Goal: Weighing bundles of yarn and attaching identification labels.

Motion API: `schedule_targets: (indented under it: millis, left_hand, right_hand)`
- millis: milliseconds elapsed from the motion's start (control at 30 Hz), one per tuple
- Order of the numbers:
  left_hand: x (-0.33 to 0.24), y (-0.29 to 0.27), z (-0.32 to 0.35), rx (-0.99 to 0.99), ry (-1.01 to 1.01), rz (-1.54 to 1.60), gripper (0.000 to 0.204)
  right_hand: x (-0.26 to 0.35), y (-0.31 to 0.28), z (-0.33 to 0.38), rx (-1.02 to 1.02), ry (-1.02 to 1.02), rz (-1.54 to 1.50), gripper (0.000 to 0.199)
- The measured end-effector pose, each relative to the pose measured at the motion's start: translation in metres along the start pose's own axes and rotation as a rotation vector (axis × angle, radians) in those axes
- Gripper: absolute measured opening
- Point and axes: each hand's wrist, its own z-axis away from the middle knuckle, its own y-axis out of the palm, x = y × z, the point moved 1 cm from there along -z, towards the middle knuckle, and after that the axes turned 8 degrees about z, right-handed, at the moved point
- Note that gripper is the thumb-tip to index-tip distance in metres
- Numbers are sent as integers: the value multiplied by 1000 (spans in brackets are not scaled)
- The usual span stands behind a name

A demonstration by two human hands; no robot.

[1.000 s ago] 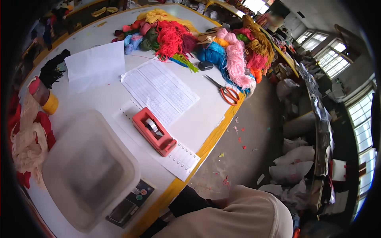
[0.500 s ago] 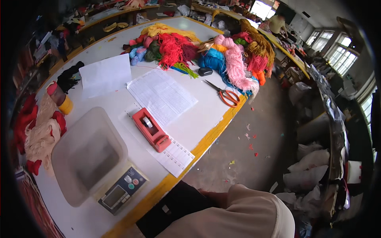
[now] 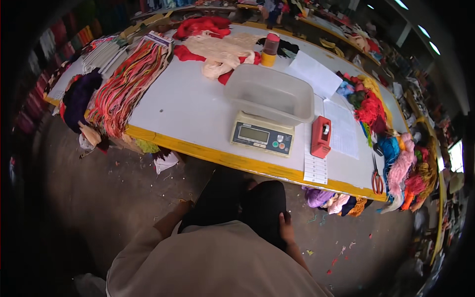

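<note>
White smooth tabletop [image 3: 188,106], boxy scale [image 3: 262,138], fluffy yarn [image 3: 126,81], right hand [image 3: 286,230] flat on dark trousers [image 3: 247,205], left grip unclear

Beige short-sleeved top [image 3: 213,262], loose, plain, filling frame at 6 o'clock. Black trousers [image 3: 242,208] above it toward 12. Forearms bare below sleeves. Hands ungloved.

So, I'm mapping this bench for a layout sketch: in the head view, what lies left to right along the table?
Dark purple yarn bundle → striped multicoloured skeins → weighing scale → red tape dispenser → orange-handled scissors.
</note>
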Motion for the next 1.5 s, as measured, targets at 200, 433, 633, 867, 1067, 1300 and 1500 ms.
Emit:
schedule_targets:
  millis: [200,433,633,867,1067,1300,1500]
  left_hand:
    - [-108,-166,61,-454,115,264,26]
    - [-229,-347,-25,-911,633,542,14]
    - [-342,-423,-220,-804,962,-103,38]
    - [-385,-427,-364,-720,647,-622,35]
    - [-398,-441,-383,-551,536,-555,20]
    - [-359,-571,-316,-174,570,1530,22]
    - [-306,-673,-133,-342,823,1568,26]
  right_hand:
    - [110,2,55,-242,-344,475,70]
    - [152,12,35,-126,-359,587,65]
    - [154,14,12,-116,-336,624,61]
    - [140,6,-12,-115,-198,593,60]
    - [124,2,-21,-94,-129,583,60]
    - [111,3,-21,-190,-188,517,60]
    - [99,7,-13,-232,-250,480,59]
